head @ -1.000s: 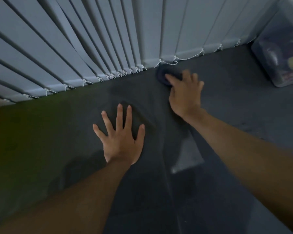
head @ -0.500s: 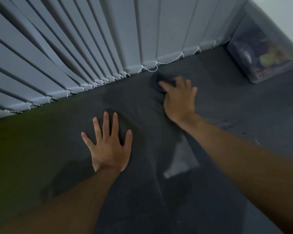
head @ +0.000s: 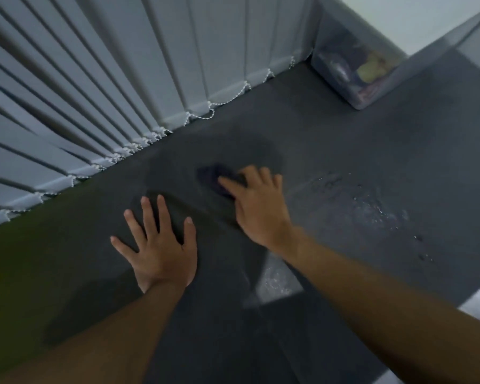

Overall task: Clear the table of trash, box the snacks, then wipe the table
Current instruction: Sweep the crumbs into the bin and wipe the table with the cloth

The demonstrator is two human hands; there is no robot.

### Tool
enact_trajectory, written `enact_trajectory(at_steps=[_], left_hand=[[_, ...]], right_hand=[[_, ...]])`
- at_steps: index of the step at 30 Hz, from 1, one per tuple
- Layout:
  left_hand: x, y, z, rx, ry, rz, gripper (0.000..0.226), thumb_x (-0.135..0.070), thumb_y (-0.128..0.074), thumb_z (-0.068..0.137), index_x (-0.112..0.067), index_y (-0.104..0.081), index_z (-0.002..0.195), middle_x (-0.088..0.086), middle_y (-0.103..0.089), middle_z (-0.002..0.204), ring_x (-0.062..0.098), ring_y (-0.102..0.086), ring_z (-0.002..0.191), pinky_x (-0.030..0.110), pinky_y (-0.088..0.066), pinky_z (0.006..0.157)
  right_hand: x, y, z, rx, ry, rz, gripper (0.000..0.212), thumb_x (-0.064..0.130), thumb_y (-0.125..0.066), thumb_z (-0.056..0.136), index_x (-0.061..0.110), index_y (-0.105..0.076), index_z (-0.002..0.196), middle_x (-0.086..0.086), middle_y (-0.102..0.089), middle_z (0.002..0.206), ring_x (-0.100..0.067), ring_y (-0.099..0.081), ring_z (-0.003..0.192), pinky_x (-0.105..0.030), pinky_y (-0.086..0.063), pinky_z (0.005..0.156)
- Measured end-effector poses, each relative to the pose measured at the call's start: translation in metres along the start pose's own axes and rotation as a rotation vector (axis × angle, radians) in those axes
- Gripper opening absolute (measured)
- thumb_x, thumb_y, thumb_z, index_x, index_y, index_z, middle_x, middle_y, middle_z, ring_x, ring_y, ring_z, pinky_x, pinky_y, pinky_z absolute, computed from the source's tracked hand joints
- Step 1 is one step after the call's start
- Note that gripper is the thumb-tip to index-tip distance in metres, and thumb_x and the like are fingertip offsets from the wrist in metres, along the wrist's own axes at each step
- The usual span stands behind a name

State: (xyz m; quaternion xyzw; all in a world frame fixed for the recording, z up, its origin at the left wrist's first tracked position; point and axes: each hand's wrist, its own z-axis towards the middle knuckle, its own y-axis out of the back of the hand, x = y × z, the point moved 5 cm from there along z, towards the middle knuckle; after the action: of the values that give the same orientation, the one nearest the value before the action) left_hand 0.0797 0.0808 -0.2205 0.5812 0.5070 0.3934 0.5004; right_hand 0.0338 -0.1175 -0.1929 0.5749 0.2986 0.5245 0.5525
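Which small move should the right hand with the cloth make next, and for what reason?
Probably slide the cloth rightward: the right hand presses it on the table, and wet droplets glisten on the surface just right of it, not yet wiped.

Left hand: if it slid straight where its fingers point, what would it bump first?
Probably the vertical blinds, at their beaded bottom edge. The left hand lies flat on the table, fingers aimed that way, and the surface between looks bare. The cloth sits off to its right.
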Motion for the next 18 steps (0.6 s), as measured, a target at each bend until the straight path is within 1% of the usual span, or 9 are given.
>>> enact_trajectory(at_steps=[2,3,7,8,9,13,14,16,18], left_hand=[[-0.001,0.0,-0.001,0.002,-0.012,0.001,0.071,-0.064,-0.009,0.097,-0.033,0.007,0.159,-0.006,0.01,0.168,0.026,0.015,0.154,0.066,0.003,0.119],[-0.001,0.001,-0.001,0.001,-0.017,-0.004,0.071,-0.063,-0.01,0.098,-0.032,0.007,0.159,-0.006,0.01,0.168,0.027,0.014,0.154,0.065,0.004,0.119],[-0.006,0.004,-0.003,-0.025,-0.083,-0.022,0.065,-0.057,-0.011,0.101,-0.032,0.003,0.16,-0.006,0.008,0.168,0.028,0.014,0.154,0.058,0.007,0.122],[-0.008,0.005,-0.004,-0.036,-0.131,-0.027,0.063,-0.053,-0.012,0.102,-0.032,0.001,0.16,-0.006,0.007,0.169,0.026,0.013,0.154,0.056,0.007,0.122],[-0.01,0.005,-0.004,-0.045,-0.181,-0.035,0.06,-0.049,-0.013,0.104,-0.031,-0.002,0.16,-0.006,0.005,0.169,0.024,0.011,0.155,0.054,0.005,0.123],[-0.016,0.005,-0.007,-0.094,-0.351,-0.032,0.054,-0.037,-0.02,0.107,-0.027,-0.015,0.16,-0.005,-0.01,0.168,0.023,-0.002,0.155,0.051,-0.005,0.124],[-0.018,0.005,-0.009,-0.111,-0.387,-0.028,0.053,-0.034,-0.022,0.107,-0.024,-0.021,0.16,-0.004,-0.017,0.167,0.025,-0.008,0.155,0.05,-0.008,0.124],[-0.021,0.009,-0.007,-0.144,-0.433,-0.047,0.054,-0.032,-0.025,0.105,-0.014,-0.034,0.155,0.004,-0.033,0.161,0.03,-0.022,0.151,0.049,-0.016,0.122],[-0.027,0.015,-0.002,-0.167,-0.472,-0.073,0.055,-0.032,-0.03,0.099,-0.004,-0.046,0.143,0.015,-0.048,0.148,0.035,-0.037,0.14,0.05,-0.026,0.119]], right_hand=[[-0.001,0.0,-0.019,0.052,0.153,-0.066,0.049,0.021,-0.058,0.084,0.036,-0.06,0.131,-0.005,-0.055,0.114,-0.032,-0.049,0.094,-0.044,-0.035,0.08],[-0.013,0.003,-0.021,0.031,0.112,-0.093,0.049,0.02,-0.058,0.084,0.037,-0.061,0.13,-0.005,-0.056,0.114,-0.032,-0.049,0.094,-0.043,-0.033,0.079],[-0.064,0.021,-0.034,-0.13,-0.483,-0.052,0.047,0.013,-0.056,0.089,0.036,-0.061,0.13,-0.006,-0.054,0.116,-0.033,-0.046,0.095,-0.041,-0.03,0.078],[-0.062,0.022,-0.042,-0.141,-0.541,-0.039,0.048,0.013,-0.056,0.089,0.035,-0.06,0.131,-0.006,-0.054,0.117,-0.033,-0.046,0.096,-0.042,-0.032,0.077],[-0.053,0.021,-0.05,-0.143,-0.519,-0.036,0.048,0.015,-0.055,0.087,0.034,-0.06,0.131,-0.006,-0.054,0.116,-0.033,-0.046,0.095,-0.042,-0.033,0.076],[-0.022,0.015,-0.081,-0.029,-0.079,-0.053,0.047,0.02,-0.051,0.086,0.032,-0.06,0.131,-0.006,-0.055,0.117,-0.034,-0.047,0.093,-0.043,-0.036,0.077],[-0.029,0.017,-0.085,-0.022,-0.043,-0.083,0.046,0.019,-0.054,0.087,0.033,-0.061,0.131,-0.006,-0.056,0.117,-0.034,-0.048,0.093,-0.043,-0.035,0.078],[-0.054,0.025,-0.09,-0.08,-0.183,-0.112,0.045,0.017,-0.056,0.087,0.035,-0.063,0.128,-0.006,-0.057,0.115,-0.034,-0.05,0.093,-0.042,-0.032,0.077],[-0.074,0.031,-0.098,-0.147,-0.459,-0.095,0.046,0.015,-0.055,0.088,0.036,-0.062,0.128,-0.005,-0.055,0.116,-0.032,-0.048,0.095,-0.041,-0.032,0.077]])
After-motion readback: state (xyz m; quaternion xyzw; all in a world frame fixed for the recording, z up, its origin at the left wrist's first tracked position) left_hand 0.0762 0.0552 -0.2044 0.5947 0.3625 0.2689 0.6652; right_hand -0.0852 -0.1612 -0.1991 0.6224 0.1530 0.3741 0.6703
